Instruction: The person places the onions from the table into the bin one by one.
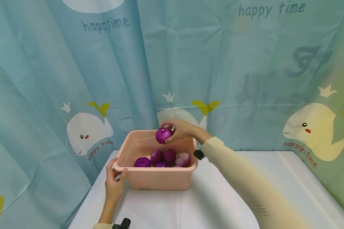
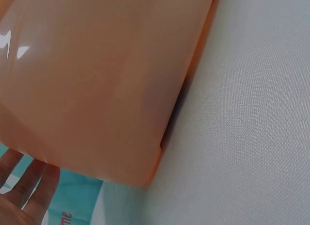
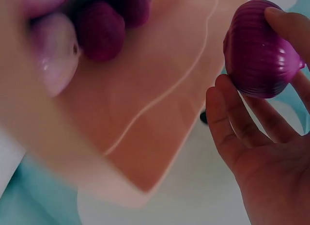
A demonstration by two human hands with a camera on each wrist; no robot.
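Leftmost, left hand (image 1: 114, 181): low left of centre in the head view, fingers and thumb clasped on the basin's near-left rim.
Basin (image 1: 160, 179): pink, centre frame on the white tabletop (image 1: 206, 203), with several purple onions (image 1: 161, 158) inside.
Held onion (image 1: 164, 135): above the basin's far side.
Right hand (image 1: 182, 129): fingers wrapped around that onion.
Backdrop (image 1: 74, 79): teal whale-print curtain.

Makeshift studio: whale-print backdrop (image 1: 172, 63), draped table (image 1: 218, 203)
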